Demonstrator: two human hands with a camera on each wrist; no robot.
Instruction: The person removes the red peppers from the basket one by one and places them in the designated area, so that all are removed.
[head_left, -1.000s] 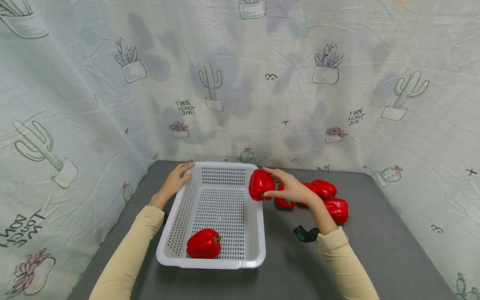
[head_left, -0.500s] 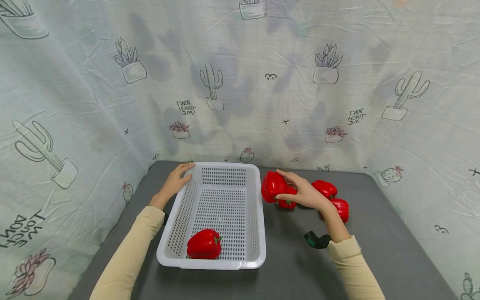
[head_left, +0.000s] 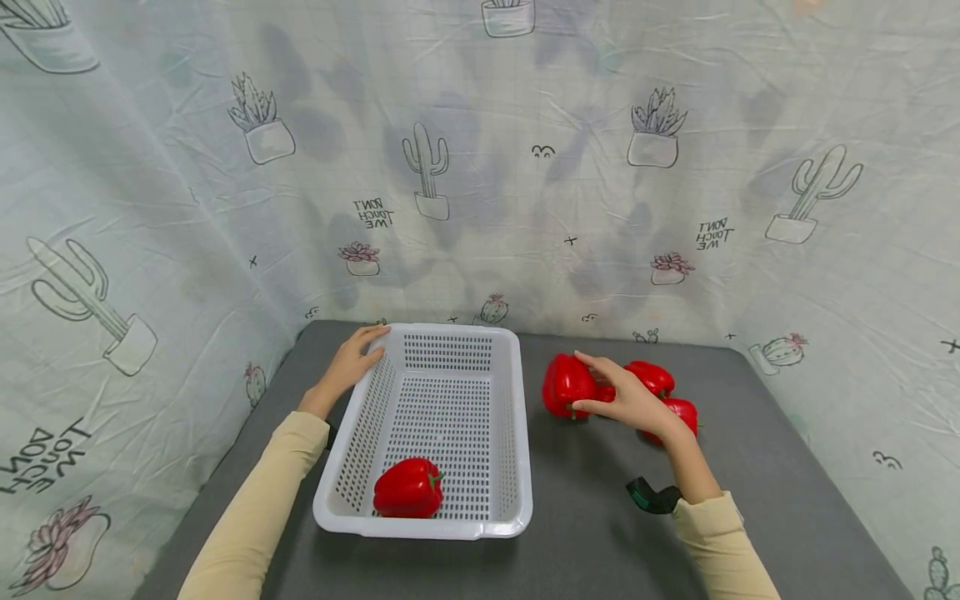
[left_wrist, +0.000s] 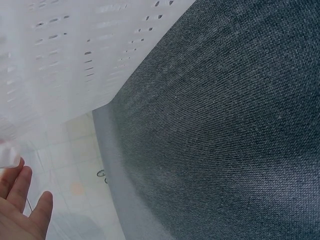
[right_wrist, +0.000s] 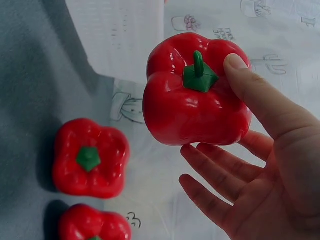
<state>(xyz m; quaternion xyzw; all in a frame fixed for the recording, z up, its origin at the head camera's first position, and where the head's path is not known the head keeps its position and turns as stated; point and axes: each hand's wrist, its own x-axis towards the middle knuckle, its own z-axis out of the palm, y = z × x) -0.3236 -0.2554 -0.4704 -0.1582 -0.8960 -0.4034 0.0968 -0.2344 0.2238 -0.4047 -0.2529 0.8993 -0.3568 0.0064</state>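
My right hand pinches a glossy red bell pepper just right of the basket. In the right wrist view, the thumb lies near the green stem of that bell pepper, and the spread fingers are below it. A white perforated plastic basket stands left of centre, with another red bell pepper lying inside near its front wall. My left hand holds the basket's rim at the far left corner. Its fingertips meet the rim in the left wrist view, where the thumb is out of sight.
More red bell peppers, including one at the back and one in front of it, sit on the dark grey table, partly behind the right hand. A cactus-print curtain encloses the table's back and sides.
My right hand has carried its bell pepper from over the basket's right rim rightward and slightly nearer, now in front of another pepper. The left hand and the basket stay in place.
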